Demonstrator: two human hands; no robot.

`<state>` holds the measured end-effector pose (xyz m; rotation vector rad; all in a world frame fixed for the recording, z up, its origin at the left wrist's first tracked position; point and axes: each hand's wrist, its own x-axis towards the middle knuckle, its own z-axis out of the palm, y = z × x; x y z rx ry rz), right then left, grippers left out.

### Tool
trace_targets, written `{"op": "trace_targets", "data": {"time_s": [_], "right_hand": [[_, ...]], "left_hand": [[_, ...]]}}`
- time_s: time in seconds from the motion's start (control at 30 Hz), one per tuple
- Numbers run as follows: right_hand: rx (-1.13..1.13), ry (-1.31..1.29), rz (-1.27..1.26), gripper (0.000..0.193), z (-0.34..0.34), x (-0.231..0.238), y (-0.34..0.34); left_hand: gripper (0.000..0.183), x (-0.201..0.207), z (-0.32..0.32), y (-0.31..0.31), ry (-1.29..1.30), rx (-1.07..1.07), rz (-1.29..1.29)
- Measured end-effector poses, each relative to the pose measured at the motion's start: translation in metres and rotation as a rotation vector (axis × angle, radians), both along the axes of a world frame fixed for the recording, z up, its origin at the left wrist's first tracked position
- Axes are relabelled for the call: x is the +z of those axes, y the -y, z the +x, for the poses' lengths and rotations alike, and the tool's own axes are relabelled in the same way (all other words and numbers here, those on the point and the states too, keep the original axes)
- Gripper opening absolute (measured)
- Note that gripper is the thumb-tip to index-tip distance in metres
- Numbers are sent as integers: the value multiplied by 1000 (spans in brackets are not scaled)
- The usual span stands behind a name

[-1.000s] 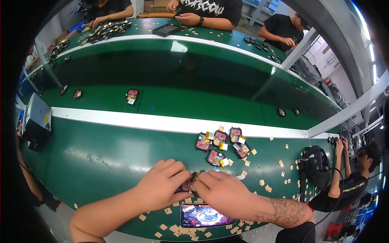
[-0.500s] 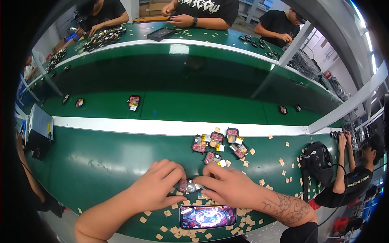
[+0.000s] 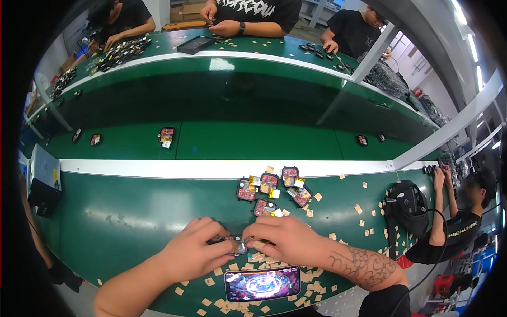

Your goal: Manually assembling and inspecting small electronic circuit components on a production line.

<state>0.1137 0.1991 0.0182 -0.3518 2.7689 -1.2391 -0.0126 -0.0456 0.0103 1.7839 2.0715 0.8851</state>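
Note:
My left hand (image 3: pixel 203 245) is closed around a small open electronic device (image 3: pixel 240 246), with a dark case and shiny inner parts, and holds it low over the green bench. Fingers hide much of the device. Close by on its right, the fingers of my right hand (image 3: pixel 282 236) are pinched together, and a small tan square (image 3: pixel 258 244) shows at their tips. Below both hands lies a phone (image 3: pixel 262 283) with a bright picture on its screen. Just beyond them sits a group of several similar open devices (image 3: pixel 266 207) with red boards and silver-yellow battery packs.
Loose tan squares (image 3: pixel 311 288) are scattered around the phone and along the right side. A black bag (image 3: pixel 407 203) lies at the right, near a seated co-worker (image 3: pixel 449 227). A white rail (image 3: pixel 158 168) divides off a lower green strip carrying several devices. Other people work across it.
The view has shifted slightly, moving the scene left. My left fingers now cover more of the device, and a tan square shows at my right fingertips.

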Motion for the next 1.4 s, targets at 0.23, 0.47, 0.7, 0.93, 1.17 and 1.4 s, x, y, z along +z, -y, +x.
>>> {"op": "trace_targets", "data": {"time_s": [0.23, 0.47, 0.7, 0.93, 1.17, 1.4], "right_hand": [[47, -8, -71, 37, 2, 1, -15], [55, -21, 207, 36, 1, 24, 12], [46, -59, 236, 36, 3, 12, 21], [-40, -37, 195, 35, 8, 19, 23], [-89, 77, 96, 28, 0, 39, 13], [-111, 14, -40, 23, 0, 29, 12]], "left_hand": [[33, 5, 3, 0, -131, -22, 30], [35, 6, 7, -3, -192, 15, 82], [40, 1, 6, -2, -142, 31, 101], [32, 3, 8, -1, -88, 57, 71], [40, 2, 9, -1, -118, 74, 67], [35, -1, 9, -1, -124, 81, 55]]}}
